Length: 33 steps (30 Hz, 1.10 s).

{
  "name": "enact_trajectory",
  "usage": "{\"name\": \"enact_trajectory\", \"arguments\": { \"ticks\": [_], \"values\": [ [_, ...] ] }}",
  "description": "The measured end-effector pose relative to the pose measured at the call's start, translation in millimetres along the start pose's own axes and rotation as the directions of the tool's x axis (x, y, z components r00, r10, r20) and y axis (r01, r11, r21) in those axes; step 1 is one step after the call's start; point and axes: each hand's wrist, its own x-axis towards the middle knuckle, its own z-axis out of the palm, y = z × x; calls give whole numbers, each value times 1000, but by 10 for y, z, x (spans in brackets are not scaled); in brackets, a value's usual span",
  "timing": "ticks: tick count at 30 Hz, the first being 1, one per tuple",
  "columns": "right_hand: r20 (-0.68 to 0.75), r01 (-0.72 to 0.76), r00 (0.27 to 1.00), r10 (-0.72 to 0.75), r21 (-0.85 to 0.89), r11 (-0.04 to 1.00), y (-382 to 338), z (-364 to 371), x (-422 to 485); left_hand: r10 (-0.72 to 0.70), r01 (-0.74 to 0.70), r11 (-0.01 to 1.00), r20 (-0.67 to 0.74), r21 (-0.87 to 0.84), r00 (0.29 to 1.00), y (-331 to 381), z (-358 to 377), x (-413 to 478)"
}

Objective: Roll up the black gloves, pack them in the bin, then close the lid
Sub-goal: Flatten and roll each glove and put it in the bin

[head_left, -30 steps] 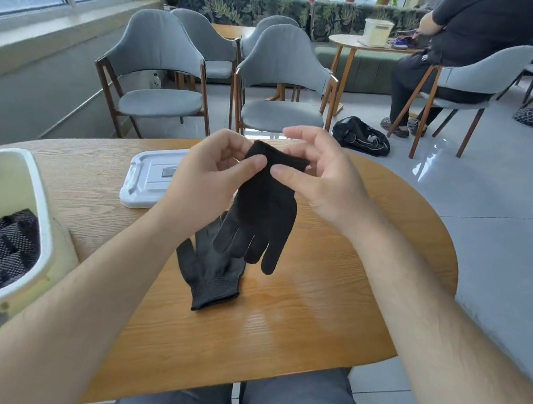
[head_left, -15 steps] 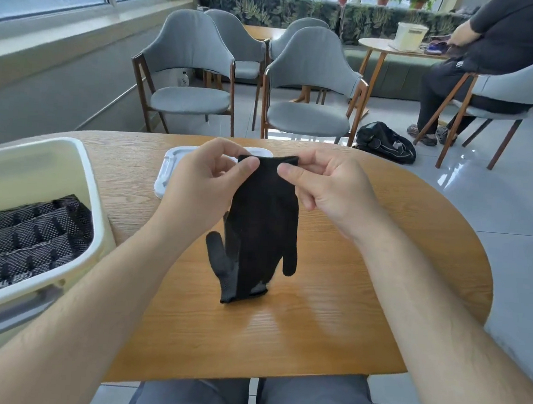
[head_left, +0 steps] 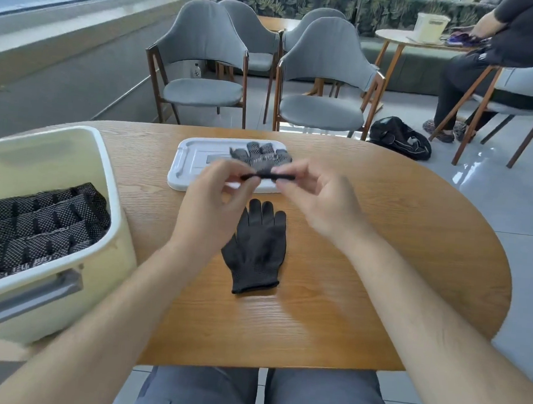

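Hands meet above the far middle of the desk [head_left: 367, 241], both pinching the same black glove. The left hand [head_left: 217, 198] grips one end of its cuff between thumb and fingers, the right hand [head_left: 315, 199] grips the other end, and the cuff is stretched in a thin dark line between them. The held glove [head_left: 262, 158] extends away from the person, its dotted palm side showing, fingers spread over the white lid [head_left: 191, 164] — whether it touches the lid I cannot tell. The hands are slightly blurred.

A second black glove [head_left: 256, 249] lies flat on the wood just beneath the hands, fingers pointing away from the person, cuff toward the near edge. It is touched by neither hand.

At the left edge of the desk stands the cream bin [head_left: 102, 169], open, with a grey handle on its near wall. Inside it rolled gloves [head_left: 43, 225] lie side by side in a row — black with pale dots. The lid rests flat on the desk beyond the loose glove, apart from the bin.
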Motion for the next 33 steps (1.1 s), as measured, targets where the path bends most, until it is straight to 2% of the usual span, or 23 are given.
{"name": "enact_trajectory", "arguments": {
  "ticks": [4,7,12,21,28,31,33],
  "values": [
    [96,1,995,6,-65,998,461,267,-483,38,-54,993,153,102,988,-463,-10,-613],
    [127,75,991,-51,-190,979,627,365,-709,64,-91,989,215,120,975,-605,-37,-856],
    [158,191,976,-148,-308,932,601,369,-841,78,-113,986,260,124,963,-624,-118,-946],
    [197,220,969,-152,-389,894,621,366,-985,113,-199,967,429,159,896,-717,-166,-995],
    [311,217,946,-92,-396,892,534,324,-1005,181,-312,897,384,312,905,-755,-130,-927],
    [219,128,974,-48,-367,922,472,330,-933,129,-202,947,281,249,951,-609,-84,-783],
    [82,93,994,-69,-342,935,394,338,-828,24,-41,995,172,96,985,-458,-50,-646]
  ]
}}
